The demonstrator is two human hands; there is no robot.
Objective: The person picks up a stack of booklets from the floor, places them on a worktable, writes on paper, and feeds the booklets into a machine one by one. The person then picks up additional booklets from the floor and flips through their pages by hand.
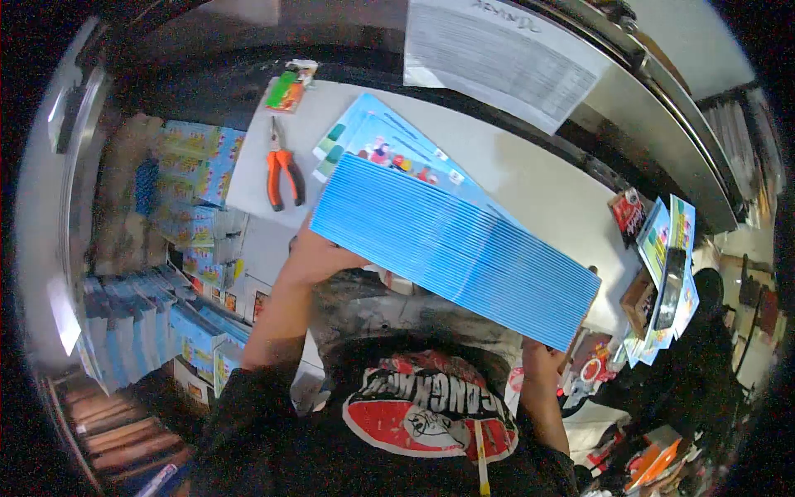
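**Gripped at both ends, over the near edge**

The left hand (330, 253) and right hand (541, 356) grasp opposite ends of one long blue stack (455, 246), finely ridged, slanting across the near edge of the white table (546, 195). Bare tabletop lies open beyond it. Partly hidden behind: pictured sheets (397, 137), count unclear. Leftward: one orange-handled pliers (282, 170); rightward, one red packet (627, 214).

A pale, smooth tabletop (538, 178) spans the upper middle. On it, orange-handled pliers (283, 176) lie at ten o'clock, a green-and-orange packet (289, 89) at the far edge at eleven, and overlapping blue printed sheets (373, 130), partly covered, at twelve.
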